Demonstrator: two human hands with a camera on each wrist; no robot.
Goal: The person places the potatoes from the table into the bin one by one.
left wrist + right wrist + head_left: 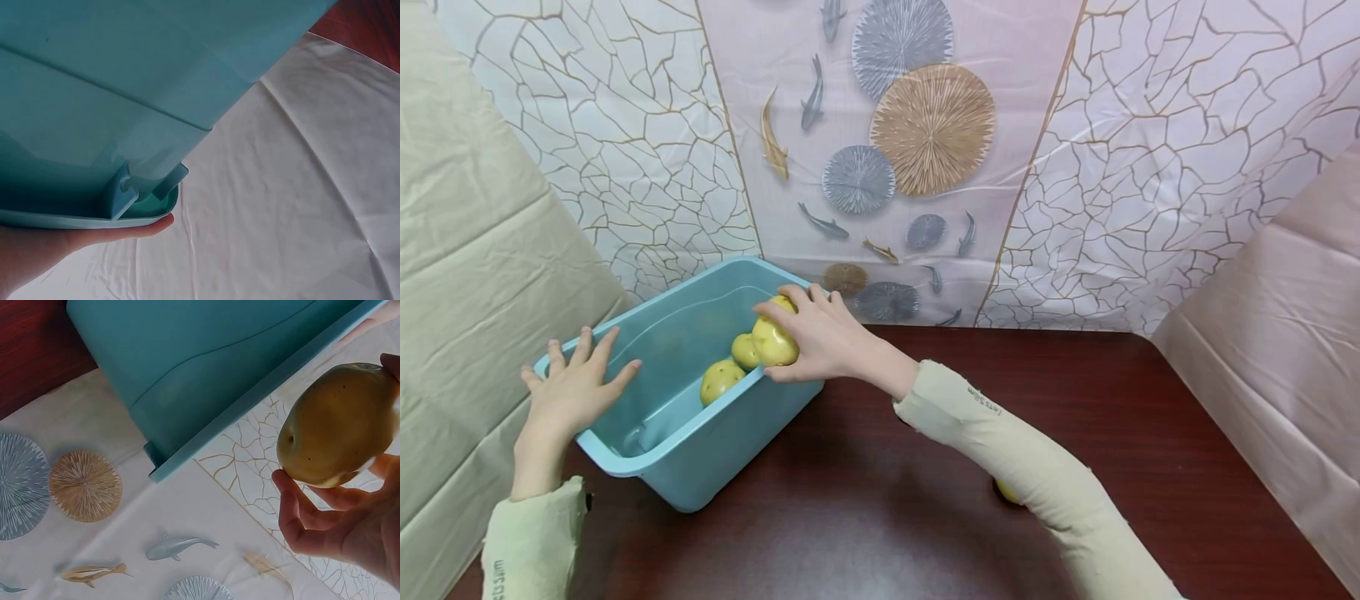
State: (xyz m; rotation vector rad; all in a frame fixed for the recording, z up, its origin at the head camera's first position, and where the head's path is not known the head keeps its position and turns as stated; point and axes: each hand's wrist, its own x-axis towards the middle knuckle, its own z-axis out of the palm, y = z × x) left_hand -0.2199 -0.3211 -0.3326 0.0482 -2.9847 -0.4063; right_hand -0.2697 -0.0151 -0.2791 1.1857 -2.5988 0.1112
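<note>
At left: your left grip (568, 387), spread, touching the blue tub (737, 446) at its rim; inside, two potatoes (721, 382); at the right edge, your right grip (823, 333) curled round a third potato (775, 342); rightward, broad tabletop (1150, 433), yellow item (1009, 494) part-hidden by your sleeve (1037, 479).

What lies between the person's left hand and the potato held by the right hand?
The inside of the blue tub, with two more potatoes in it, nearer the right hand; the head view shows this.
</note>
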